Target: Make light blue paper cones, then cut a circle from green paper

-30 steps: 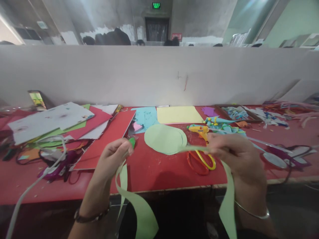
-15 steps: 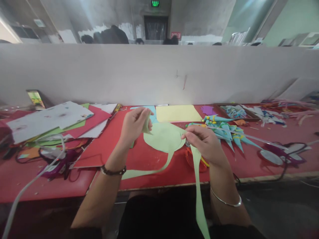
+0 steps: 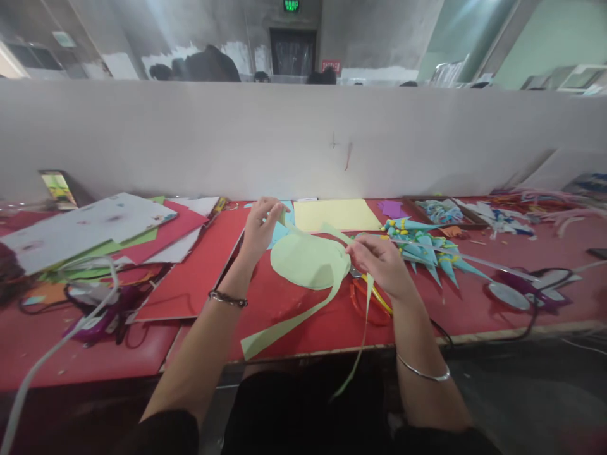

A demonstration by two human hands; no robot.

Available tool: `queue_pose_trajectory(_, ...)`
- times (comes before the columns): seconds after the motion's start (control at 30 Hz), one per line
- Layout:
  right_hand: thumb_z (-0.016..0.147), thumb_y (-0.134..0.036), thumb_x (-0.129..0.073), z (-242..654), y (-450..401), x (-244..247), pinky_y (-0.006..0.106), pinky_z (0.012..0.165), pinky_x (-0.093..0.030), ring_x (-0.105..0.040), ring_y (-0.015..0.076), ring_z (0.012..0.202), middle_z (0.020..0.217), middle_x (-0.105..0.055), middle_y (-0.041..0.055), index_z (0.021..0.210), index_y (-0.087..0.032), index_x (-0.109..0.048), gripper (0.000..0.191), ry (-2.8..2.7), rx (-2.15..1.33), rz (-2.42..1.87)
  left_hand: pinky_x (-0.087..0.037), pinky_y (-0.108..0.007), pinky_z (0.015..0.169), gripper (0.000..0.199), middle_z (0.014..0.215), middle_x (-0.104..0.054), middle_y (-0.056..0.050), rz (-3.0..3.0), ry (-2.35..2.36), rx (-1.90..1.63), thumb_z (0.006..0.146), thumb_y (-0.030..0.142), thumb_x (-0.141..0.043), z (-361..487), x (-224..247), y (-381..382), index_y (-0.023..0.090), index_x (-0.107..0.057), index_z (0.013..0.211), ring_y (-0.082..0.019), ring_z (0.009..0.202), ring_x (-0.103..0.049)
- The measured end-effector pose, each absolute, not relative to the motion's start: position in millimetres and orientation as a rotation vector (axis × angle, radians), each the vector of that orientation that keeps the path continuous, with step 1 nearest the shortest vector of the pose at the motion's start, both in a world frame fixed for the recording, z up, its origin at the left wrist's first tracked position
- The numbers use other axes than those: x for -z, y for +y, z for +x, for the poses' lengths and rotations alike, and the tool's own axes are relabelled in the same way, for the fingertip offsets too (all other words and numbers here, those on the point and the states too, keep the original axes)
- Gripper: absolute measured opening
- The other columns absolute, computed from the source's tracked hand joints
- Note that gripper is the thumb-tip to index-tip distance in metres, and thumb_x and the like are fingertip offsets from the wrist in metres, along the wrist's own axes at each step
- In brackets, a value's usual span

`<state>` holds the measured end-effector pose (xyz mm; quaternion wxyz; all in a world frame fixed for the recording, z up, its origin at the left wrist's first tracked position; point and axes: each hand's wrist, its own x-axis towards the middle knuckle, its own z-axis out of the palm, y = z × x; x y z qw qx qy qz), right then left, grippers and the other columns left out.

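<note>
My left hand (image 3: 260, 227) is raised over the table, fingers closed on the end of a light green paper strip. At the right, my right hand (image 3: 377, 259) pinches a light green paper strip (image 3: 336, 232), part of which hangs down past the table's front edge. Between and below the hands lies a rounded light green paper sheet (image 3: 301, 264). Another long paper strip (image 3: 289, 323) curves from its right side towards the front edge. Scissors (image 3: 385, 302) with orange and yellow handles lie beneath my right hand, partly hidden by the hanging strip.
A pale yellow sheet (image 3: 334, 215) lies at the back. To the right are blue paper cones (image 3: 429, 249) with yellow bits and a purple tool (image 3: 550, 294). Stacked papers (image 3: 95, 227) and a white cable (image 3: 52, 354) are at the left. A white partition (image 3: 213, 139) stands behind.
My left hand has moved slightly right and up. The strip hanging from my right hand has swung and now looks narrower. The long strip's free end in front has shifted and shows more.
</note>
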<state>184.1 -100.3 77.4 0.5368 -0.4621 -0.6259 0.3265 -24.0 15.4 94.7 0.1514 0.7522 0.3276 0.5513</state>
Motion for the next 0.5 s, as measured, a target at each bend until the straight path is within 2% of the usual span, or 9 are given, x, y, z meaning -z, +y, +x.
queue_pose_trajectory(0.1, 0.082, -0.034, -0.046, 179, -87, -63, 0.020, 0.045, -0.026, -0.035, 0.0063, 0.047, 0.055, -0.042, -0.0050, 0.074, -0.015, -0.058, 0.024, -1.678, -0.828, -1.169, -0.040, -0.024, 0.070, 0.029, 0.078, -0.053, -0.003, 2.165, 1.054, -1.434, 0.085, 0.034, -0.039, -31, -70, 22, 0.018, -0.061, 0.073, -0.013, 0.081, -0.048)
queue_pose_trajectory(0.17, 0.081, -0.031, -0.045, 174, -79, -51, 0.020, 0.053, -0.032, -0.044, 0.0085, 0.057, 0.064, -0.052, -0.0019, 0.072, -0.015, -0.059, 0.023, -1.803, -0.853, -1.229, -0.042, -0.022, 0.064, 0.030, 0.080, -0.051, -0.004, 2.138, 1.087, -1.346, 0.084, 0.035, -0.040, -34, -58, 26, 0.017, -0.061, 0.074, -0.013, 0.083, -0.049)
queue_pose_trajectory(0.23, 0.080, -0.029, -0.044, 170, -71, -39, 0.022, 0.061, -0.035, -0.050, 0.0115, 0.066, 0.070, -0.057, 0.0002, 0.071, -0.015, -0.060, 0.023, -1.883, -0.830, -1.318, -0.043, -0.022, 0.066, 0.028, 0.083, -0.050, -0.004, 2.135, 1.121, -1.255, 0.084, 0.033, -0.040, -37, -48, 29, 0.017, -0.062, 0.078, -0.013, 0.084, -0.050)
queue_pose_trajectory(0.3, 0.081, -0.028, -0.043, 166, -64, -27, 0.024, 0.067, -0.036, -0.052, 0.0140, 0.072, 0.074, -0.059, 0.0017, 0.071, -0.016, -0.060, 0.023, -1.906, -0.727, -1.422, -0.045, -0.023, 0.069, 0.023, 0.093, -0.048, -0.005, 2.098, 1.187, -1.184, 0.082, 0.028, -0.041, -38, -40, 29, 0.016, -0.059, 0.092, -0.011, 0.083, -0.052)
queue_pose_trajectory(0.4, 0.081, -0.029, -0.043, 161, -56, -11, 0.026, 0.071, -0.036, -0.053, 0.0163, 0.079, 0.081, -0.058, 0.0043, 0.074, -0.017, -0.061, 0.023, -1.928, -0.561, -1.583, -0.047, -0.025, 0.070, 0.034, 0.109, -0.040, -0.010, 2.008, 1.326, -1.118, 0.077, 0.021, -0.045, -38, -33, 19, 0.015, -0.047, 0.110, -0.013, 0.088, -0.055)
queue_pose_trajectory(0.5, 0.081, -0.030, -0.044, 156, -50, 2, 0.026, 0.071, -0.037, -0.053, 0.0167, 0.080, 0.089, -0.055, 0.0060, 0.080, -0.018, -0.062, 0.021, -1.975, -0.509, -1.709, -0.048, -0.029, 0.072, 0.034, 0.111, -0.039, -0.010, 2.095, 1.414, -0.981, 0.077, 0.025, -0.047, -35, -30, -10, 0.016, -0.045, 0.109, -0.015, 0.090, -0.056)
